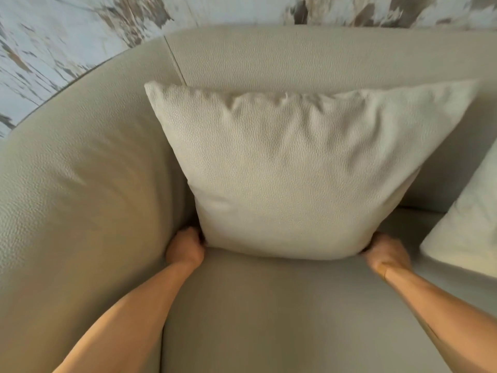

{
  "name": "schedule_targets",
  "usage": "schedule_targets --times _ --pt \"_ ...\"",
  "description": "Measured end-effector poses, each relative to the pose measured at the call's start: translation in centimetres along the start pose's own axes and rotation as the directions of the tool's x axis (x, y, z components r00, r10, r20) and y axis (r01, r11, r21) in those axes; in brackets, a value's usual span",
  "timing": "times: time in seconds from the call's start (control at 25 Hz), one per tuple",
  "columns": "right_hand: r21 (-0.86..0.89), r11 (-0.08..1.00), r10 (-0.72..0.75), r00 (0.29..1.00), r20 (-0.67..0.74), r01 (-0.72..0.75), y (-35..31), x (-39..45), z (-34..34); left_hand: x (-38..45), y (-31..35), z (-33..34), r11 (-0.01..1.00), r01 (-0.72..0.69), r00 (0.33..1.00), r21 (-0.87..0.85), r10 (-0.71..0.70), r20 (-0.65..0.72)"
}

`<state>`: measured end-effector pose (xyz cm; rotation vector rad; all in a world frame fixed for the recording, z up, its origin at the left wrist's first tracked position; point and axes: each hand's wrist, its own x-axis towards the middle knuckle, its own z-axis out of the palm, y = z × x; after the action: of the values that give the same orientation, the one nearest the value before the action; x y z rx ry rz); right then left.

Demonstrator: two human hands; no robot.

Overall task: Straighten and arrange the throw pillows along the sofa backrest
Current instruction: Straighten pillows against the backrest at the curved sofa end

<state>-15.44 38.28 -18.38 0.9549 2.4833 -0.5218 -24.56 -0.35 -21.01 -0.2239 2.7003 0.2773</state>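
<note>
A person's left hand point(185, 249) and right hand point(387, 251) each close a grip on a lower corner of a cream throw pillow point(290, 170), standing it upright against the backrest point(295, 55) at the sofa's left-hand corner, apparently to square it; a second pillow point(468, 227) leans nearby.

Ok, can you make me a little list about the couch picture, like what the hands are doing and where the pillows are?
place: a beige sofa against a marbled wall
big pillow: cream pillow standing upright, leaning on the backrest, by the sofa's left corner
left hand: left hand gripping the pillow's bottom left corner
right hand: right hand gripping the bottom right corner
other pillow: second pillow at the right edge, tilted, only partly in view
seat: nothing else on it that shows
</note>
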Motion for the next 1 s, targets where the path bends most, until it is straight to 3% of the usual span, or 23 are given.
schedule_targets --times 0.12,0.28,0.36,0.44,0.48,0.52,0.56,0.6,0.64,0.76,0.84,1.0 --pt "-0.070 0.997 0.040 0.997 0.061 -0.035 0.8 -0.1 -0.1 -0.4 0.4 0.1 0.985 0.053 0.999 0.162 -0.052 -0.013" --pt "-0.076 0.997 0.020 0.995 0.096 -0.013 0.8 -0.4 0.1 0.0 1.1 -0.1 0.981 0.108 0.993 0.160 -0.116 0.038" --pt "-0.050 0.999 0.000 0.988 0.155 0.008 0.2 -0.7 -0.8 0.0 0.6 0.0 0.990 0.107 0.993 0.094 -0.111 0.035" --pt "0.045 0.996 -0.083 0.972 0.218 0.075 -0.2 -1.2 -1.9 -1.0 0.7 -0.4 0.984 0.073 0.997 -0.160 -0.075 -0.008" --pt "0.138 0.984 -0.143 0.963 0.229 0.113 -0.3 -1.5 -2.5 -1.7 1.0 -1.2 0.906 0.052 0.998 -0.420 -0.067 -0.021" --pt "0.258 0.957 -0.200 0.949 0.242 0.136 -0.5 -2.1 -3.5 -2.5 1.8 -2.8 0.695 0.059 0.997 -0.716 -0.071 0.013" --pt "0.402 0.906 -0.247 0.936 0.251 0.131 -0.7 -2.7 -4.7 -3.4 2.6 -4.9 0.406 0.090 0.996 -0.910 -0.031 0.085" --pt "0.545 0.832 -0.282 0.925 0.257 0.102 -0.8 -3.2 -5.8 -4.0 3.2 -7.1 0.181 0.136 0.988 -0.974 0.052 0.147" --pt "0.672 0.738 -0.310 0.913 0.266 0.055 -1.1 -3.8 -7.1 -4.5 3.5 -9.2 0.086 0.154 0.974 -0.984 0.154 0.166" --pt "0.854 0.516 -0.382 0.875 0.296 -0.063 -2.0 -5.3 -10.2 -5.5 4.3 -14.1 0.121 0.124 0.917 -0.985 0.365 0.161" --pt "0.875 0.480 -0.392 0.877 0.279 -0.064 -2.7 -5.9 -11.2 -5.7 4.7 -15.1 0.183 0.083 0.924 -0.980 0.353 0.144" --pt "0.884 0.466 -0.383 0.890 0.248 -0.046 -3.6 -6.6 -10.9 -5.8 5.2 -14.7 0.166 0.063 0.959 -0.984 0.263 0.106"
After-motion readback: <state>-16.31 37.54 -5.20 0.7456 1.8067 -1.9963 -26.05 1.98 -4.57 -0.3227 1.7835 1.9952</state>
